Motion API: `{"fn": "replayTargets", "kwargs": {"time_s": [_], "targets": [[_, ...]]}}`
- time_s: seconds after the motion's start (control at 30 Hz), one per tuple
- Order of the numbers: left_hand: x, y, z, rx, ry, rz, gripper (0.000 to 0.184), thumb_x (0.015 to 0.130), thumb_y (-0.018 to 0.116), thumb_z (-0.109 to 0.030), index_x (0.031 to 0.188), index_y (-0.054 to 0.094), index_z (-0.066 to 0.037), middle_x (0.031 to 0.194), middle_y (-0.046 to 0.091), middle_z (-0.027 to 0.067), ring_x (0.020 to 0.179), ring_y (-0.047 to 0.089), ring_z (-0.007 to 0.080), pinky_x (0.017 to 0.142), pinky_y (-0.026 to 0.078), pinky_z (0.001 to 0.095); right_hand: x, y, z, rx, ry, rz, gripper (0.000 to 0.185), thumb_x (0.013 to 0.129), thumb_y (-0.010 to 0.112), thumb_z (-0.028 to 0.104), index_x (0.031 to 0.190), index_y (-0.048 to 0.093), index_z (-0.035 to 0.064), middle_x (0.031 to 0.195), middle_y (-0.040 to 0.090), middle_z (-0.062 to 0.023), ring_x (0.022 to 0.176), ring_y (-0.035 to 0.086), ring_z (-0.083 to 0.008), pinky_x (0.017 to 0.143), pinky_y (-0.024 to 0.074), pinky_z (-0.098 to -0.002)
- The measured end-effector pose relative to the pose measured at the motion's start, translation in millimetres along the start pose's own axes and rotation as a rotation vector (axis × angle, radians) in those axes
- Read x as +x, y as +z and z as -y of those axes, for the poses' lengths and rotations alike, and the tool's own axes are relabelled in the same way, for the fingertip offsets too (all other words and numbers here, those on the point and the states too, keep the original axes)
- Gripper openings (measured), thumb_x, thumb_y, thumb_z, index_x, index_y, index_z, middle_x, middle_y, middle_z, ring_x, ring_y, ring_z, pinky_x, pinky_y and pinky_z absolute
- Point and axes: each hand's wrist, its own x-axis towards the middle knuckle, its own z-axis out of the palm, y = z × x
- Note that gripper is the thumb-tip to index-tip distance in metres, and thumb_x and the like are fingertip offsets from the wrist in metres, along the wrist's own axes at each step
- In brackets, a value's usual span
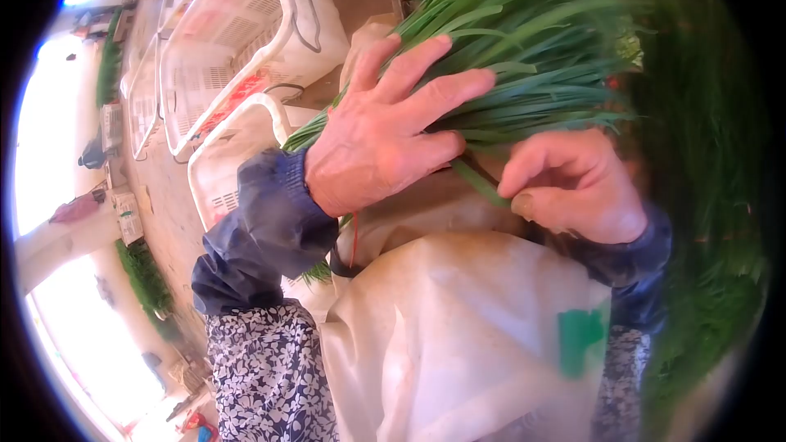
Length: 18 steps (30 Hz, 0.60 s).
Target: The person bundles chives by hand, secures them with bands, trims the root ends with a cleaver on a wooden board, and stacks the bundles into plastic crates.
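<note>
Sorting seems underway: left hand (385,127) lies spread over chive-like leaves (528,41), right hand (581,184) pinches one strand (478,182), likely needing gentle pulling.

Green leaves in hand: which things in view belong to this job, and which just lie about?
Likely the job:
green leaves, left hand spread on them
green strand, pinched by right hand

Apparently lying about:
white baskets
far-left greenery

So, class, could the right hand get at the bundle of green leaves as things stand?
Probably yes: the right hand is close to the bundle, seemingly pinching one leaf, with nothing visible between; the left hand covers only part of it.
</note>
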Motion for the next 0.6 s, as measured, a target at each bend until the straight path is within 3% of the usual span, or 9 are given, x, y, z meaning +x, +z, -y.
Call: {"fn": "replayTargets", "kwargs": {"time_s": [0.07,0.13,0.17,0.23,0.27,0.3,0.37,0.4,0.6], "targets": [[-5.4,2.1,-0.4,0.058,0.020,0.003,0.028,0.055,0.078,-0.016,0.081,0.069,-0.009,0.124,0.061,0.0127,0.122,0.053,0.0378,0.103,0.042,0.0508,6.4,4.5,-2.0,0.027,0.022,0.033,0.009,0.092,0.058,0.001,0.099,0.063,-0.0019,0.084,0.058,0.0046,0.072,0.050,-0.0037,0.062,0.0413,-0.0214],[-14.6,5.1,2.0,0.040,0.013,-0.146,0.024,0.059,0.077,-0.013,0.080,0.066,-0.008,0.106,0.061,0.0080,0.105,0.058,0.0301,0.092,0.044,0.0482,26.0,9.9,-17.0,-0.154,-0.519,-0.139,0.016,0.085,0.061,-0.008,0.100,0.064,-0.0019,0.095,0.062,-0.0058,0.080,0.056,-0.0112,0.065,0.0436,-0.0258],[-17.7,3.5,1.1,0.032,0.017,-0.145,0.024,0.059,0.077,-0.013,0.080,0.066,-0.008,0.106,0.061,0.0080,0.105,0.058,0.0301,0.092,0.044,0.0482,34.0,10.8,-17.8,-0.153,-0.516,-0.147,0.016,0.085,0.061,-0.008,0.100,0.064,-0.0019,0.095,0.062,-0.0058,0.080,0.056,-0.0112,0.065,0.0436,-0.0258],[-25.6,-1.0,-0.2,0.042,-0.029,-0.226,0.028,0.057,0.081,-0.016,0.079,0.069,-0.005,0.087,0.062,0.0072,0.082,0.062,0.0279,0.077,0.047,0.0426,53.2,11.8,-18.5,-0.670,-0.792,-0.293,0.018,0.085,0.062,-0.006,0.103,0.063,-0.0012,0.095,0.060,-0.0086,0.083,0.058,-0.0166,0.068,0.0458,-0.0296],[-28.7,-3.6,-0.1,0.042,-0.036,-0.260,0.028,0.061,0.083,-0.016,0.081,0.069,-0.003,0.082,0.061,0.0077,0.075,0.061,0.0265,0.071,0.046,0.0403,63.2,15.1,-25.5,-0.773,-0.811,-0.344,0.020,0.083,0.066,-0.003,0.102,0.062,0.0001,0.090,0.059,-0.0100,0.082,0.061,-0.0236,0.069,0.0483,-0.0330],[-33.2,-5.2,-0.2,0.042,-0.039,-0.259,0.028,0.061,0.083,-0.016,0.081,0.069,-0.003,0.082,0.061,0.0077,0.075,0.061,0.0265,0.071,0.046,0.0403,69.2,20.9,-29.8,-0.772,-0.811,-0.342,0.020,0.083,0.066,-0.003,0.102,0.062,0.0001,0.090,0.059,-0.0100,0.082,0.061,-0.0236,0.069,0.0483,-0.0330],[-42.0,-7.4,-2.0,0.068,-0.067,-0.267,0.027,0.060,0.081,-0.013,0.082,0.067,-0.005,0.076,0.059,0.0032,0.071,0.060,0.0220,0.066,0.045,0.0354,79.2,32.0,-36.8,-1.063,-0.760,-0.390,0.022,0.078,0.071,-0.001,0.099,0.062,0.0013,0.087,0.057,-0.0117,0.081,0.060,-0.0295,0.069,0.0493,-0.0349],[-44.7,-7.2,-3.5,0.070,-0.073,-0.267,0.027,0.060,0.081,-0.013,0.082,0.067,-0.005,0.076,0.059,0.0032,0.071,0.060,0.0220,0.066,0.045,0.0354,87.1,34.1,-41.3,-1.136,-0.840,-0.422,0.027,0.071,0.073,0.002,0.096,0.062,0.0030,0.085,0.056,-0.0118,0.078,0.058,-0.0328,0.067,0.0489,-0.0383],[-45.6,-6.3,-6.8,0.075,-0.065,-0.362,0.025,0.062,0.082,-0.013,0.078,0.065,-0.004,0.076,0.064,0.0049,0.065,0.061,0.0220,0.060,0.045,0.0329,102.6,54.5,-35.8,-1.231,-0.883,-0.485,0.026,0.067,0.073,0.007,0.091,0.063,0.0048,0.081,0.055,-0.0093,0.073,0.057,-0.0312,0.061,0.0461,-0.0398]]}}
